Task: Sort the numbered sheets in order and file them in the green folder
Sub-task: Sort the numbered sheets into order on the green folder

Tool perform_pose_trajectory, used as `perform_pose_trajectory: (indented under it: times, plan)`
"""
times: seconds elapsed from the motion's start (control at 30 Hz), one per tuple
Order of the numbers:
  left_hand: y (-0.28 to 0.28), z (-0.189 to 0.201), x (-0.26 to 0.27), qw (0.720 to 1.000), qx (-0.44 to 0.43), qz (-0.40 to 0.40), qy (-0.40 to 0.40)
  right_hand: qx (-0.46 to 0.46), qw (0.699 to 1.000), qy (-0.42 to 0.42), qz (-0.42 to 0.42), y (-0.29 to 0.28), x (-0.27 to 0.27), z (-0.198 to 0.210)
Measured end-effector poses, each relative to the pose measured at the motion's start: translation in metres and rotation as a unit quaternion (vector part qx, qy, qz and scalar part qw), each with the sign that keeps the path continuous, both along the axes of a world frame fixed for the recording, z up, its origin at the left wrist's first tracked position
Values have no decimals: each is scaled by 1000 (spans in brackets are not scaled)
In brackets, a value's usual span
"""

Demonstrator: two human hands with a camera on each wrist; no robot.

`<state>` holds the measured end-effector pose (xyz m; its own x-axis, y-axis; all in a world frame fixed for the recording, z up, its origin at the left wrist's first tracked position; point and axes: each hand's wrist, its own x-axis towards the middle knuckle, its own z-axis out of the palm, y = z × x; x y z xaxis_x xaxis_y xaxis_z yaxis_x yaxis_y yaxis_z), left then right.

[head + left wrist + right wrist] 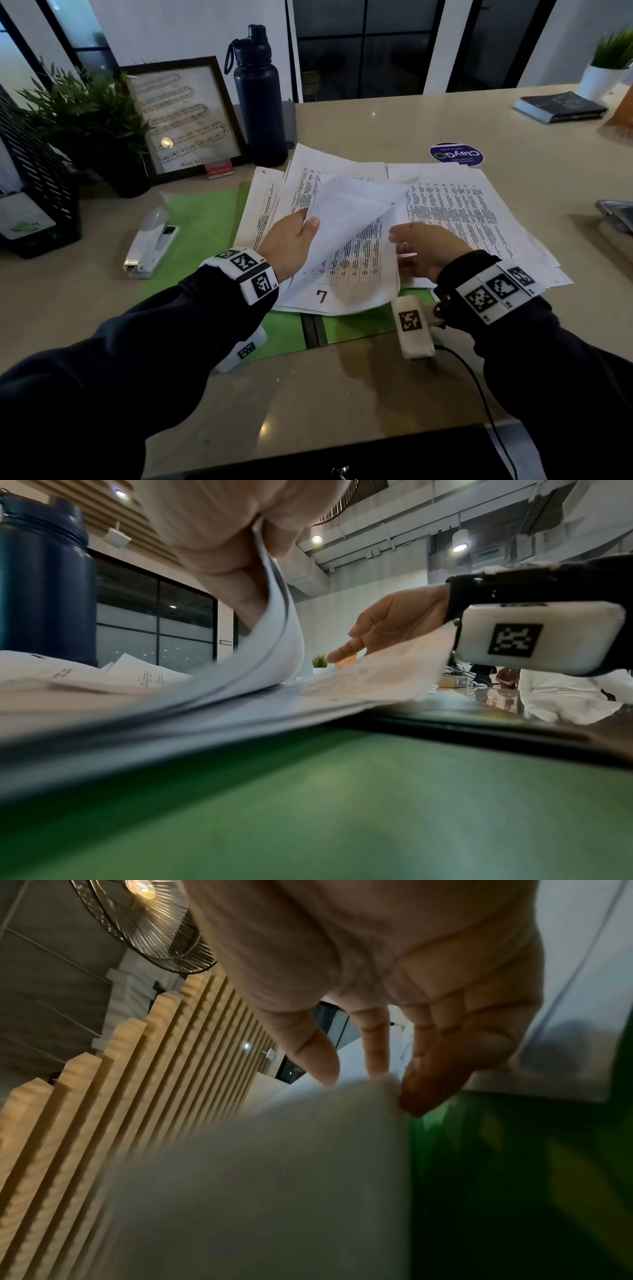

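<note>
Left hand (289, 240) pinching lifted sheets (346, 209) betw. thumb and fingers, corner peeled up and curled back toward left, blank underside showing. From left wrist view, same hand (219, 542) gripping at least two curled leaves (274, 631), bend rising off the stack. Right hand (428, 248) w/ fingers straight and relaxed, spread narrow, hovering low over or just touching the pile at right of the lifted corner; contact not clear. In left wrist view right hand (394, 620) palm down, forefinger pointing at paper edge. In right wrist view fingers (441, 1058) extended, tips at edge of a blurred white sheet (274, 1177); holding nothing.

Under lifted corner: sheet marked 7 (322, 295), number at near edge, table print above it. More printed sheets (455, 209) fanned loose to the right and behind, overlapping, not squared up. All lying on open green folder (209, 219), flat on table (342, 394); folder's dark spine strip (313, 330) showing at near edge, green also seen (342, 804) and (514, 1177).

Further out: white stapler (150, 243) on folder's left edge; dark water bottle (258, 99) behind sheets; framed picture (185, 120) and potted plant (85, 113) at far left; black mesh tray (37, 192) at left edge; round purple sticker (457, 155) beyond sheets; dark book (560, 107) and second small plant (609, 65) far right.
</note>
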<state>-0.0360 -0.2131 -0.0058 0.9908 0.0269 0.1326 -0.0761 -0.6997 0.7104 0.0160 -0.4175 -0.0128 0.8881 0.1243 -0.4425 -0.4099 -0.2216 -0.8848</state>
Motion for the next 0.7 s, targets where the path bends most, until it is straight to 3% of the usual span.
perform_pose_trajectory:
  times: [0.17, 0.37, 0.5, 0.7]
  plan:
    - [-2, 1, -1, 1000, -8, 11, -1, -30, 992, -38, 113, 9, -5, 2]
    - [-2, -1, 0, 1000, -6, 21, 9, 103, 987, -123, 0, 14, 5, 5]
    - [1, -5, 3, 999, 6, 24, 43, 103, 985, -134, -38, 13, 8, 4]
    - [-3, 2, -2, 1000, -5, 7, 5, 125, 983, -132, -37, 7, 6, 4]
